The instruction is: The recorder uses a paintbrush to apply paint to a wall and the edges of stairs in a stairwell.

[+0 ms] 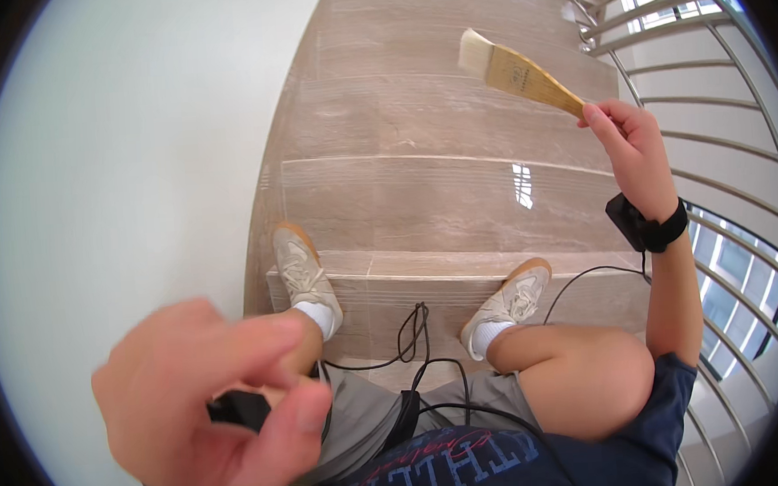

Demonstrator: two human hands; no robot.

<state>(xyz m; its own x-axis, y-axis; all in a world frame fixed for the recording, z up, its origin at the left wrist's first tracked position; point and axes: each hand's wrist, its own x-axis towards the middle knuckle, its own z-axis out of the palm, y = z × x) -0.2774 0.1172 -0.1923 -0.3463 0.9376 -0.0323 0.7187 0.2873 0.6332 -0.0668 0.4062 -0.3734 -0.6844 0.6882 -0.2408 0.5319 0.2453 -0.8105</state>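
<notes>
My right hand point(633, 138) grips the thin end of a flat wooden brush point(529, 81) between thumb and fingers. Its pale bristles point(476, 54) point up and to the left, above the tiled stairs point(393, 209) and apart from them. Dark printing marks the wide part of the handle. Close to the camera, my left hand point(198, 401) is raised and slightly blurred, its fingers half curled. A gap shows between thumb and forefinger, and I see nothing held there.
A white wall point(123, 159) runs along the left, and a metal railing point(707, 100) along the right. My shoes point(300, 268) rest on the stairs. Black cables point(425, 334) loop between my legs, one leading to a black device point(642, 224) strapped on my right wrist.
</notes>
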